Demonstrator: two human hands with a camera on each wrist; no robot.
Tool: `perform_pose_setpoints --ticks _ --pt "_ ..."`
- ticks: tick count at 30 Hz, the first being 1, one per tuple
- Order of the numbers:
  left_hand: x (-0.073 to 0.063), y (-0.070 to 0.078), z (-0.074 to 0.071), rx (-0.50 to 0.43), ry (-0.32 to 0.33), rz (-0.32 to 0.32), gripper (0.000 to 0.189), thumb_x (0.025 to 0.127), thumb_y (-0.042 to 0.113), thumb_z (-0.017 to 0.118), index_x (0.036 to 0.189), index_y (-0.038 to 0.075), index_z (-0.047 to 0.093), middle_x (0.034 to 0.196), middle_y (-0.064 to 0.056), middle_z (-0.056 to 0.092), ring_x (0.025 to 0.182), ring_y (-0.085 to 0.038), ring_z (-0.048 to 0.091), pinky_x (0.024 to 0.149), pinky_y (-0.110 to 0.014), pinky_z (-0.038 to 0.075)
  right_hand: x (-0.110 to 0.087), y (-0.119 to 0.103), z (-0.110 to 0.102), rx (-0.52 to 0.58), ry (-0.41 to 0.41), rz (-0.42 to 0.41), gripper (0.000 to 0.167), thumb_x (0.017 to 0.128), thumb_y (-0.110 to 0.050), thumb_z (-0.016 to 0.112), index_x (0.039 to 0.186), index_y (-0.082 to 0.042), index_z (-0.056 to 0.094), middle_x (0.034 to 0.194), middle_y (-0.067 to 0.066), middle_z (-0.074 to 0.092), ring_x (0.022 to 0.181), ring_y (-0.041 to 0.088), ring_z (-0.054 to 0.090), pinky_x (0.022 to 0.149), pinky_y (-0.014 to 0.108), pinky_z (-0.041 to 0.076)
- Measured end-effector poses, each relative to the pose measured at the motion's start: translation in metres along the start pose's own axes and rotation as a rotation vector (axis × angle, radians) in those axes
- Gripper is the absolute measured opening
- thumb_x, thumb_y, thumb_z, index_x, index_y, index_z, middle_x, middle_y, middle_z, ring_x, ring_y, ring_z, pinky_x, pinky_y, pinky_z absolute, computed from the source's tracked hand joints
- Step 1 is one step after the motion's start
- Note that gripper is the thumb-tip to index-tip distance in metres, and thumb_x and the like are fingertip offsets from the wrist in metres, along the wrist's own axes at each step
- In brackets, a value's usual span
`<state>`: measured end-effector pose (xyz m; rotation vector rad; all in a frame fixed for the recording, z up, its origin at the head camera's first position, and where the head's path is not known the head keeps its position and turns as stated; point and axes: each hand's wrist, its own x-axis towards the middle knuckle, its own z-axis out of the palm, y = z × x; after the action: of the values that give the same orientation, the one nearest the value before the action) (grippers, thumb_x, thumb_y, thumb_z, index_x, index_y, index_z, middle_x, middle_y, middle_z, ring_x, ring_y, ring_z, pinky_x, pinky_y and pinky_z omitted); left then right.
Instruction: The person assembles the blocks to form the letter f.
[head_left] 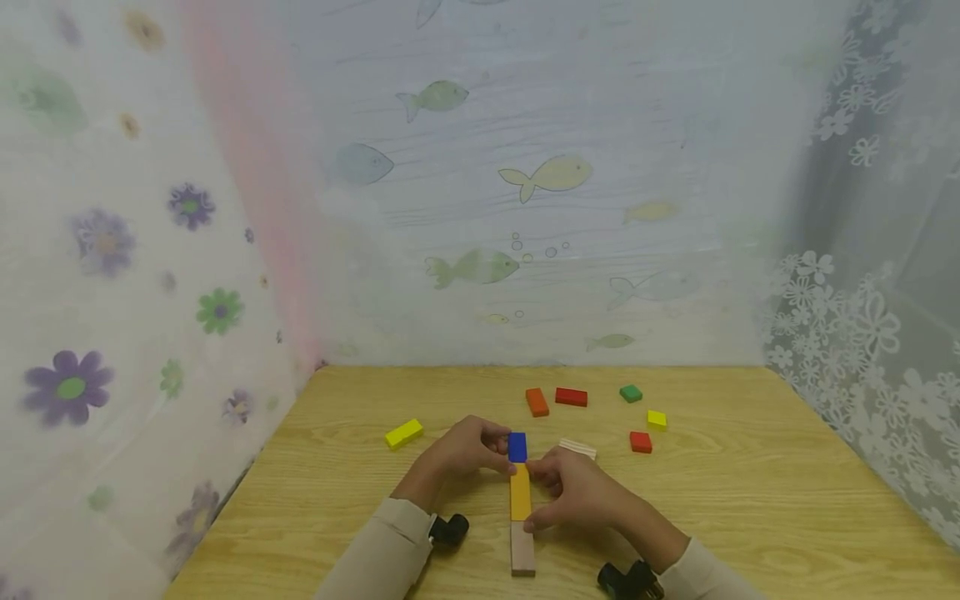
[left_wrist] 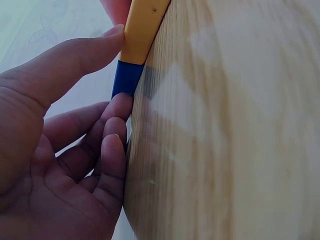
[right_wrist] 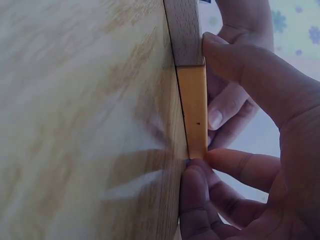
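A blue block (head_left: 517, 446), a yellow-orange block (head_left: 520, 496) and a plain wooden block (head_left: 522, 550) lie end to end in a straight row on the table. My left hand (head_left: 468, 447) curls about the blue block, fingertips at its far end and thumb near its seam with the yellow-orange one. From the other side, my right hand (head_left: 581, 487) spans the yellow-orange block (right_wrist: 193, 107). Its thumb sits by the wooden block's (right_wrist: 185, 35) seam, and its fingers bend in near the blue end.
A yellow block (head_left: 404, 433) lies to the left. Behind the hands are orange (head_left: 537, 402) and dark red (head_left: 572, 397) blocks. Green (head_left: 631, 392), small yellow (head_left: 657, 420) and red (head_left: 641, 442) blocks lie to the right. A striped pale piece (head_left: 577, 449) sits behind my right hand.
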<state>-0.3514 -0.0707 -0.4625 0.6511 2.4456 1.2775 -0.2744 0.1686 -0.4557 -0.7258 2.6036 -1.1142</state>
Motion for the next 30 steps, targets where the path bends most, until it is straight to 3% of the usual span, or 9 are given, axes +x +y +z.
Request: perform_pose_setpoints --ticks 16,30 --pt "-0.0031 0.002 -0.0008 0.007 -0.013 0.021 0.07 0.081 0.022 0.091 0.142 0.002 0.062 0.089 0.0 0.068 0.081 -0.014 0.057 0.078 -0.029 0.049 -0.003 -0.0064 0.0007 -0.011 -0.005 0.013 0.082 0.075 -0.042 0.093 0.142 -0.006 0.063 0.116 0.004 0.064 0.103 0.017 0.06 0.084 0.03 0.055" --pt "-0.0022 0.0012 -0.0009 -0.004 -0.004 0.003 0.068 0.08 0.022 0.091 0.141 0.004 0.064 0.09 -0.002 0.067 0.081 -0.016 0.057 0.078 -0.03 0.049 -0.0008 -0.0063 0.0018 -0.049 0.0 0.019 0.083 0.075 -0.044 0.093 0.142 -0.005 0.062 0.117 0.002 0.064 0.106 0.016 0.06 0.086 0.031 0.055"
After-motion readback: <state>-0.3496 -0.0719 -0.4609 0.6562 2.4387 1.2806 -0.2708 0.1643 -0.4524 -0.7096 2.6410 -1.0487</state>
